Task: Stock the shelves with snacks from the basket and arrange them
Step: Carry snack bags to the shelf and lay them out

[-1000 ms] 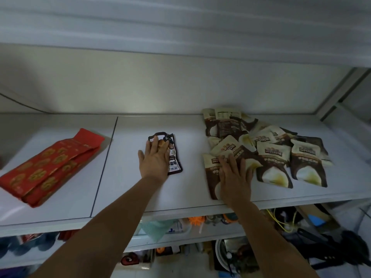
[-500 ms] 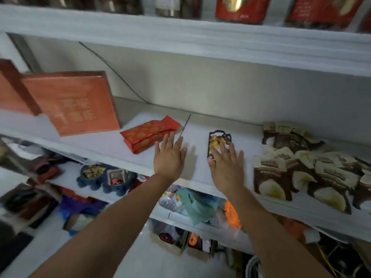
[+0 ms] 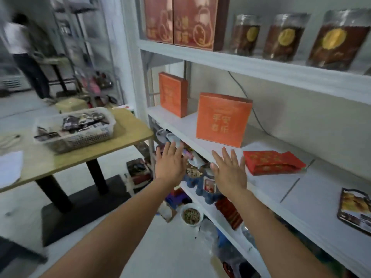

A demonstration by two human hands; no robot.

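A white shelf (image 3: 271, 189) runs along the right; beside it a wooden table (image 3: 124, 137) bears the basket (image 3: 80, 139) of dark snack packets; an orange box (image 3: 222, 119) stands upright on the shelf, a red packet (image 3: 275, 162) lying flat near it; the right hand (image 3: 230, 173) hovers over the shelf's front edge and the left hand (image 3: 170, 165) just off it, both spread wide and empty; a single snack packet (image 3: 355, 209) lies flat on the shelf, far right.

White perforated plastic basket (image 3: 91, 135), upright, well left of the middle shelf (image 3: 271, 187), approx half full w/ dark snack packets (image 3: 80, 121) in a jumble. One dark-edged snack pack (image 3: 355, 211) w/ yellow food pic lies flat at the shelf's right end, near its front edge.
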